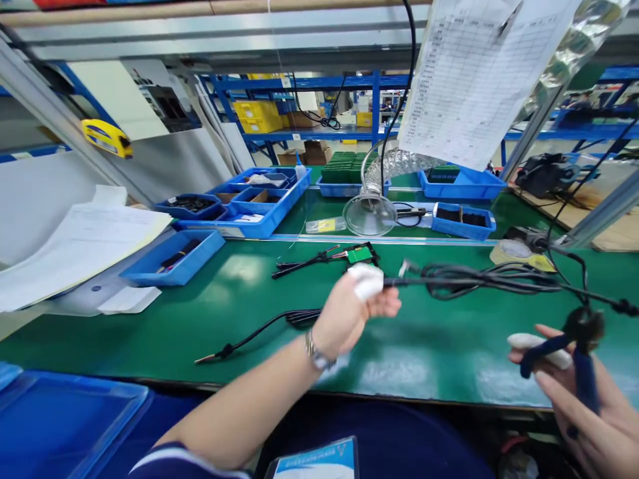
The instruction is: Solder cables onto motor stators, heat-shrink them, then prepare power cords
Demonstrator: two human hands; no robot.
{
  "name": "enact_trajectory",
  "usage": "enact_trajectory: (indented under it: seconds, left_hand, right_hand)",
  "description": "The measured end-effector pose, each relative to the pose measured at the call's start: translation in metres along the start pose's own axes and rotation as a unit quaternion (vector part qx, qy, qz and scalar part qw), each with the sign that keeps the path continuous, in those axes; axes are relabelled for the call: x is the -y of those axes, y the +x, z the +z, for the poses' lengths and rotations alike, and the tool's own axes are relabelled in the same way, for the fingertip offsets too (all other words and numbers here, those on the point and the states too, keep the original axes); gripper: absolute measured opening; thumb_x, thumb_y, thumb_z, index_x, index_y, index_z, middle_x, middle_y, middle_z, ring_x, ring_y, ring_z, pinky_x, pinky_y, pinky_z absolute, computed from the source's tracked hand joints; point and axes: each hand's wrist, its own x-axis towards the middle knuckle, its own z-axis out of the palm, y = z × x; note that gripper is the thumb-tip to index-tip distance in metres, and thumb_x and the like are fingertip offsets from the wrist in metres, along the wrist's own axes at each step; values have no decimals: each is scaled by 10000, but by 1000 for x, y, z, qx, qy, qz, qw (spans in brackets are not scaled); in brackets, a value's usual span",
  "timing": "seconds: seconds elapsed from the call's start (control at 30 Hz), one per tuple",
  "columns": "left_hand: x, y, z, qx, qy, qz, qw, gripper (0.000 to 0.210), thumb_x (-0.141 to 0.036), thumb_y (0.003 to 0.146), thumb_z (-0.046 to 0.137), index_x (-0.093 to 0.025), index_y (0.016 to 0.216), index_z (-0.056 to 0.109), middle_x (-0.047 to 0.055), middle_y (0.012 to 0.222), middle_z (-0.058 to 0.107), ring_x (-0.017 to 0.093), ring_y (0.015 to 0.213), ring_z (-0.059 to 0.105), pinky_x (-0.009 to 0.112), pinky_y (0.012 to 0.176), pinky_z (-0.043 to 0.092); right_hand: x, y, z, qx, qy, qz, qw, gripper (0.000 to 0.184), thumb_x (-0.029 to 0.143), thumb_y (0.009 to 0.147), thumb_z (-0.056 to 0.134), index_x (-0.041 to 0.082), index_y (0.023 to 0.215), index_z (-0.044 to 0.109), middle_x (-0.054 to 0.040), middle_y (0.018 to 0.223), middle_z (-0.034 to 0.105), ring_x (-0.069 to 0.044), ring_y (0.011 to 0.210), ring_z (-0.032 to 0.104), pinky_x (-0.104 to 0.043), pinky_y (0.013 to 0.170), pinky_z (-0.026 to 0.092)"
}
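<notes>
"At the lower right, what did the right hand (599,426) have?"

"It gripped pliers (585,332), smooth dark blue handles spread apart against the palm, the head blurred. Smooth white covers (524,341) sat over its fingertips."

"And the left hand (352,306)?"

"That one was closed on the end of a thin black cable (399,282), which stretched rightward in long, supple loops over the worktop (424,359). A metal-link band (317,352) circled the wrist."

"How did the worktop look?"

"Flat, green and glossy, with pale glare on it. Just beside the left wrist lay a second cable, a coiled black lead (299,318), knotted near its tapering, coppery tip."

"Beyond the hand?"

"A flat green circuit board (360,254) rested in a black casing, its slim wires trailing left."

"Farther back?"

"A clear, round-mouthed funnel (370,216) hung from a crinkled foil duct (399,169). To its left stood a divided blue plastic tray (267,225) with straight walls; behind it, ridged green boards (349,166) were packed in rows."

"And at the very back?"

"Boxy yellow plastic bins (257,116) sat on a blue rack (375,106) with straight posts and shelves."
</notes>
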Motion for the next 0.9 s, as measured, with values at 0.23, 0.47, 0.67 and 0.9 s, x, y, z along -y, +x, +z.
enact_trajectory:
  seconds: [0.23,0.47,0.67,0.9]
  left_hand:
    - [98,-54,-33,-3,-43,-302,952,246,-155,696,578,-135,911,461,58,718,640,129,598,621,239,582,491]
    - [99,-60,-22,65,47,-316,945,268,-349,740,603,-110,822,513,21,675,565,68,474,480,212,456,422]
    - [112,-69,-27,91,94,-308,942,321,-284,719,601,-97,968,519,22,703,583,52,480,438,207,494,360]
    - [118,-70,-28,128,163,-267,941,278,-285,764,568,-120,987,539,10,730,581,52,482,429,229,546,363]
  right_hand:
    - [-23,-51,14,354,-24,191,915,601,482,769,538,239,1305,417,-75,1221,560,-238,1132,507,-413,1044,290]
    - [-31,-64,29,421,-79,122,895,593,432,835,465,220,1365,302,-38,1434,289,-197,1322,241,-378,1108,124]
    - [-36,-66,34,420,-135,94,893,586,351,844,452,228,1382,253,-35,1434,293,-180,1315,258,-373,1110,140]
    - [-36,-69,32,435,-212,72,872,621,325,848,432,273,1402,155,-21,1447,257,-170,1323,236,-361,1106,167]
